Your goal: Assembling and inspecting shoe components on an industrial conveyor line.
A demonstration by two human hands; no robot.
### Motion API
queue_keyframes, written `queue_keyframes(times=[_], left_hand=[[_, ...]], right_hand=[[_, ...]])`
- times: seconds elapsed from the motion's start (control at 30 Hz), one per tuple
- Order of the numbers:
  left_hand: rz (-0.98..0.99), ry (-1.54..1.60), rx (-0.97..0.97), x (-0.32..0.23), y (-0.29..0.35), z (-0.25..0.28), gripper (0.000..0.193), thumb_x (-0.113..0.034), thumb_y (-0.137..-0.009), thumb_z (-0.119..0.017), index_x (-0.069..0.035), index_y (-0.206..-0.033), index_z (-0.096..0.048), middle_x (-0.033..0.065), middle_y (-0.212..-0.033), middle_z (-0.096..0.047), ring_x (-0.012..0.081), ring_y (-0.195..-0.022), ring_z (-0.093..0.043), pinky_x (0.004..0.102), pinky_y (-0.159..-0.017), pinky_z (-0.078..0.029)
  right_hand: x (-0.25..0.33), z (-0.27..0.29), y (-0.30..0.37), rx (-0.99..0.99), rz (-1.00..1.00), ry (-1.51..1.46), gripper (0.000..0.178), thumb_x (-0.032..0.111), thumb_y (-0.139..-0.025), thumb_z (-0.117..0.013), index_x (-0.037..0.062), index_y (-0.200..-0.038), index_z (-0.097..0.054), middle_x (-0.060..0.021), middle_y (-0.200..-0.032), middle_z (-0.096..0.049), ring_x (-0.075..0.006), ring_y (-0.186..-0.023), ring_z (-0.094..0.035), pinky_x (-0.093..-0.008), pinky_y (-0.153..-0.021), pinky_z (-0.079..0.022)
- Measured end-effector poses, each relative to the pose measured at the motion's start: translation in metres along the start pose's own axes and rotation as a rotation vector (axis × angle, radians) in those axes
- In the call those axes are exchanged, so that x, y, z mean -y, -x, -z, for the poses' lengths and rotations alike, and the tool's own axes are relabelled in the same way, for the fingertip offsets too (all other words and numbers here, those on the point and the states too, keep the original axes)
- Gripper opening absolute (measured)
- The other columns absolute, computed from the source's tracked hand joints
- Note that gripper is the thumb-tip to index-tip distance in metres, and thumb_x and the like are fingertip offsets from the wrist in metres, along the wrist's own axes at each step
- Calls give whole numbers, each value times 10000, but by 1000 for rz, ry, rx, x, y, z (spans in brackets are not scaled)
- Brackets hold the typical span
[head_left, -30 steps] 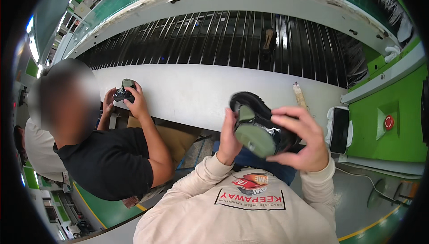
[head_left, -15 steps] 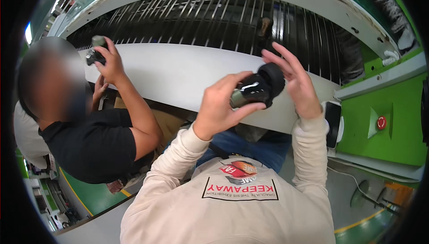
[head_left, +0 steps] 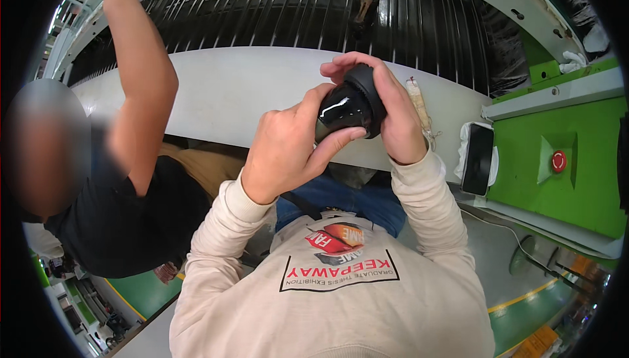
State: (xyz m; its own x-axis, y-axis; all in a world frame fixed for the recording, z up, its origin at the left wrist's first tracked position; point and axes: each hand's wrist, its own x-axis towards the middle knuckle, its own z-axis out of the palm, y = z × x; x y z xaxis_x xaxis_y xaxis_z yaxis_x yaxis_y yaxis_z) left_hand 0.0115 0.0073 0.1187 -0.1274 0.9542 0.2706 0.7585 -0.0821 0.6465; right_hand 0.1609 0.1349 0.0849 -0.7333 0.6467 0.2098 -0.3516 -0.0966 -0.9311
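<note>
Over the white ledge I hold a glossy black rounded container between both hands, tilted, with a wide matte black cap-like end towards the right. My left hand grips the glossy body, fingers on the far side and thumb along the near side. My right hand is wrapped round the matte black end, with its fingers bent over the far side. The container's left end is mostly hidden in my left hand.
Parallel metal rods run beyond the white ledge. A co-worker's raised arm reaches up at the left. On the right are a narrow beige piece, a dark phone and a red button on a green panel.
My right hand has closed in on the matte black end from beside it. Both hands have shifted left with the container. The co-worker's arm has swung up towards the rods.
</note>
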Motion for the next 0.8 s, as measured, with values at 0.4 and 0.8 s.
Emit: queue_keyframes(times=[0.4, 0.8], left_hand=[[-44, -50, 2, 2, -5, -6, 550, -253, -948, -857, 60, -1331, -616, 193, -857, -780, 343, -693, -781, 330, -608, -565], [-163, -145, 23, -5, -12, -15, 644, -328, -926, -869, 46, -1378, -603, 184, -807, -746, 354, -623, -731, 365, -550, -522]], right_hand=[[-2, -8, 2, -224, 37, 39, 469, 328, -1098, -370, -23, -1209, -661, -128, -1183, -721, -205, -1097, -668, -323, -1004, -527], [-1, 1, 16, -302, 69, 4, 481, 343, -1121, -356, -28, -1210, -649, -156, -1120, -749, -204, -1023, -717, -336, -941, -592]])
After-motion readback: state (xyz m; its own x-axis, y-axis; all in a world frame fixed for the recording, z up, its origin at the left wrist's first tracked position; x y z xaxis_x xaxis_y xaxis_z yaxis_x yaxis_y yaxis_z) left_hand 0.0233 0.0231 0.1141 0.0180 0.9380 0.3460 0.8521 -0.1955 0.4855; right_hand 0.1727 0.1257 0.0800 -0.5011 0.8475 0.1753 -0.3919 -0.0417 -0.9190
